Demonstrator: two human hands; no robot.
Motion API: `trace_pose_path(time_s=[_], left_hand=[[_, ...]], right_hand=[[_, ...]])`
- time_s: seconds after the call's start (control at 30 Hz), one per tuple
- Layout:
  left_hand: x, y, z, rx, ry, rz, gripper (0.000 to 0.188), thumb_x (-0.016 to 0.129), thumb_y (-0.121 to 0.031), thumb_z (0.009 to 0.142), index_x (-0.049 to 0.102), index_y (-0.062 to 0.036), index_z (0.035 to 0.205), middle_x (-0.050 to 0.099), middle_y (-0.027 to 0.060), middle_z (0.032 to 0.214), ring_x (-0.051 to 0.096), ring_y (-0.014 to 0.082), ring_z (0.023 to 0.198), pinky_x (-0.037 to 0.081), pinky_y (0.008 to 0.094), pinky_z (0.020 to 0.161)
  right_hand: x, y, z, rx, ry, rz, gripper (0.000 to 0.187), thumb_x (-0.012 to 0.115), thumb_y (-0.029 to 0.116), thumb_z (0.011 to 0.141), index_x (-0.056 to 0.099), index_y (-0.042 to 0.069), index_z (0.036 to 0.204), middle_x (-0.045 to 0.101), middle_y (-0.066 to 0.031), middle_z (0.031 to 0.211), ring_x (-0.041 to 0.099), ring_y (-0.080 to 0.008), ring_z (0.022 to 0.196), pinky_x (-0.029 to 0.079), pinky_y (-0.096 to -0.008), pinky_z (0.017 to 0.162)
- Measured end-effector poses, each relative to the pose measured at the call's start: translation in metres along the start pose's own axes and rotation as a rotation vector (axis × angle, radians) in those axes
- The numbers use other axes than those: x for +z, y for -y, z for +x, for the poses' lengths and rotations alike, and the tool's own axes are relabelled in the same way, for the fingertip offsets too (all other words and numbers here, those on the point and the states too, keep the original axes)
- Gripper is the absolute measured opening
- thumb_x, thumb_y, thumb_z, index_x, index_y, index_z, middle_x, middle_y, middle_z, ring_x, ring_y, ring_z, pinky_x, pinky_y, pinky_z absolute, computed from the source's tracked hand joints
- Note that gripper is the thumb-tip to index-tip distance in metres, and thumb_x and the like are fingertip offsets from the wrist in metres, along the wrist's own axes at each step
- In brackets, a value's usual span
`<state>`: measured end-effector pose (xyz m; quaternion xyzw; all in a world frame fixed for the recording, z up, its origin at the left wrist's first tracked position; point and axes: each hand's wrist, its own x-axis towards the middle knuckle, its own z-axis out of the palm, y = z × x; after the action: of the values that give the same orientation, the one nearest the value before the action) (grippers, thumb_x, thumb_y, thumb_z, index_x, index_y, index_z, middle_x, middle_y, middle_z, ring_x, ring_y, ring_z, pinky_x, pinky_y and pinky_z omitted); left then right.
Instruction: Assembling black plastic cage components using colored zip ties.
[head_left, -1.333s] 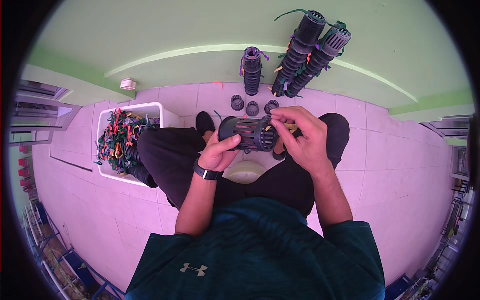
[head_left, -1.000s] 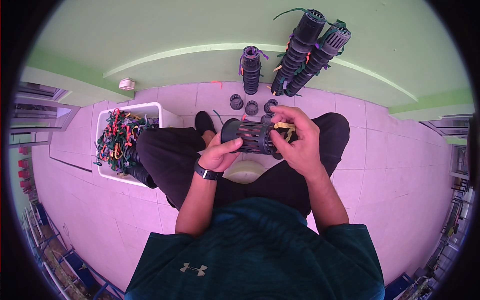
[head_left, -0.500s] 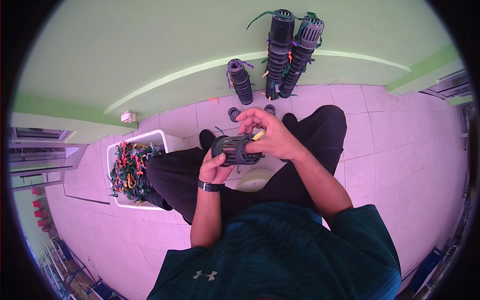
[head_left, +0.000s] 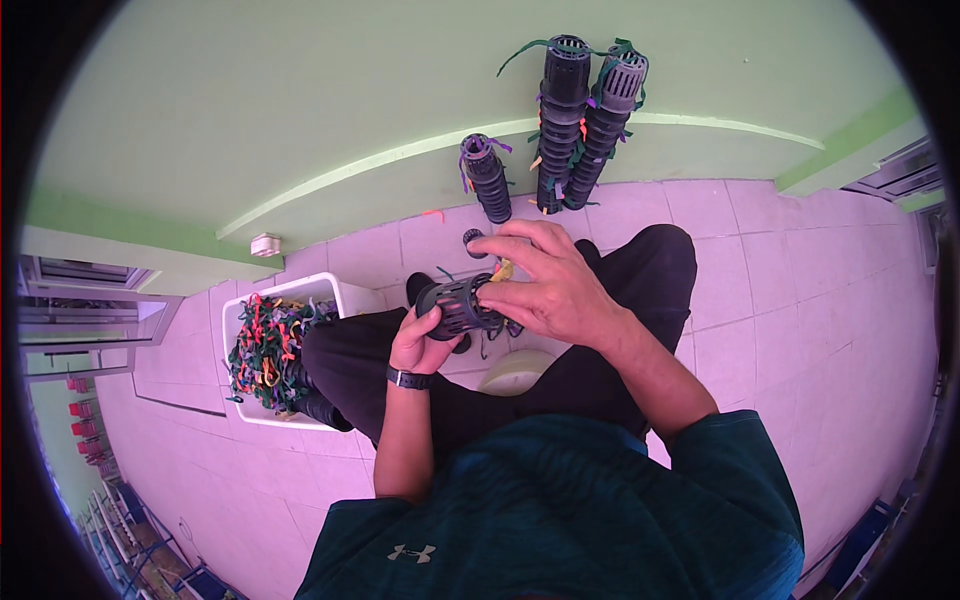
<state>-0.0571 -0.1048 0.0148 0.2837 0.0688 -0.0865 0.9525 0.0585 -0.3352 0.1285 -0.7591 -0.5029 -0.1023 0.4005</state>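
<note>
Overhead, head view: person seated on a low pale stool (head_left: 520,372), legs in black. Left hand (head_left: 420,345) cups the near end of a black slotted cylinder (head_left: 458,306), fingers wrapped under it, grip pressed closed on it. Right hand (head_left: 545,285) lies over the cylinder's far end, fingertips pinching a yellow strip (head_left: 502,270) against it (the strip barely shows). Cylinder sits above the knees, off the floor. To the left, a white bin (head_left: 275,355) of coloured strips. Against the green wall, stacked black cylinders (head_left: 585,120) with strips threaded through, plus a shorter stack (head_left: 487,180).
</note>
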Motion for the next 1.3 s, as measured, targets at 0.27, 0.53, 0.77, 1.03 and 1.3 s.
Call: trace_pose_path(time_s=[0.27, 0.53, 0.77, 1.03, 1.3], left_hand=[[0.001, 0.006, -0.004, -0.029, 0.042, -0.027, 0.059, 0.067, -0.027, 0.090, 0.047, 0.0032, 0.137, 0.055, 0.0204, 0.135, 0.059, 0.0335, 0.119, 0.049, 0.0531, 0.098], [0.008, 0.001, -0.008, -0.108, -0.014, 0.029, 0.050, 0.068, -0.021, 0.091, 0.051, 0.0019, 0.132, 0.062, 0.0165, 0.126, 0.062, 0.0281, 0.115, 0.048, 0.0455, 0.101], [0.022, 0.000, 0.006, -0.096, -0.061, -0.027, 0.044, 0.063, -0.028, 0.095, 0.053, -0.0031, 0.129, 0.063, 0.0163, 0.123, 0.064, 0.0272, 0.106, 0.054, 0.0427, 0.083], [-0.020, 0.018, 0.021, -0.114, -0.164, 0.185, 0.025, 0.060, -0.022, 0.099, 0.061, -0.0027, 0.114, 0.068, 0.0079, 0.102, 0.068, 0.0174, 0.095, 0.057, 0.0367, 0.080], [0.008, -0.001, 0.004, -0.138, -0.200, -0.032, 0.035, 0.057, -0.027, 0.100, 0.058, -0.0023, 0.124, 0.068, 0.0135, 0.117, 0.068, 0.0259, 0.105, 0.056, 0.0442, 0.086]], right_hand=[[0.012, -0.005, -0.007, -0.034, 0.076, 0.020, 0.012, 0.078, 0.021, 0.077, 0.075, 0.014, 0.086, 0.058, -0.0038, 0.136, 0.050, -0.0296, 0.124, 0.043, -0.0450, 0.095], [0.011, -0.012, -0.008, 0.016, 0.312, 0.148, 0.011, 0.076, 0.016, 0.079, 0.073, 0.008, 0.087, 0.060, -0.0053, 0.130, 0.049, -0.0291, 0.124, 0.042, -0.0448, 0.099], [0.012, -0.018, -0.008, 0.168, 0.196, 0.492, 0.008, 0.068, 0.010, 0.088, 0.066, 0.004, 0.092, 0.059, -0.0085, 0.126, 0.051, -0.0292, 0.119, 0.040, -0.0407, 0.100], [0.025, 0.016, -0.002, 0.173, 0.157, 0.695, 0.008, 0.057, 0.012, 0.098, 0.057, 0.004, 0.098, 0.062, -0.0059, 0.106, 0.055, -0.0190, 0.106, 0.040, -0.0352, 0.096], [-0.003, -0.010, -0.014, 0.654, -0.292, 1.380, 0.020, 0.055, 0.013, 0.102, 0.059, 0.002, 0.119, 0.068, -0.0071, 0.089, 0.049, -0.0060, 0.070, 0.042, -0.0211, 0.068]])
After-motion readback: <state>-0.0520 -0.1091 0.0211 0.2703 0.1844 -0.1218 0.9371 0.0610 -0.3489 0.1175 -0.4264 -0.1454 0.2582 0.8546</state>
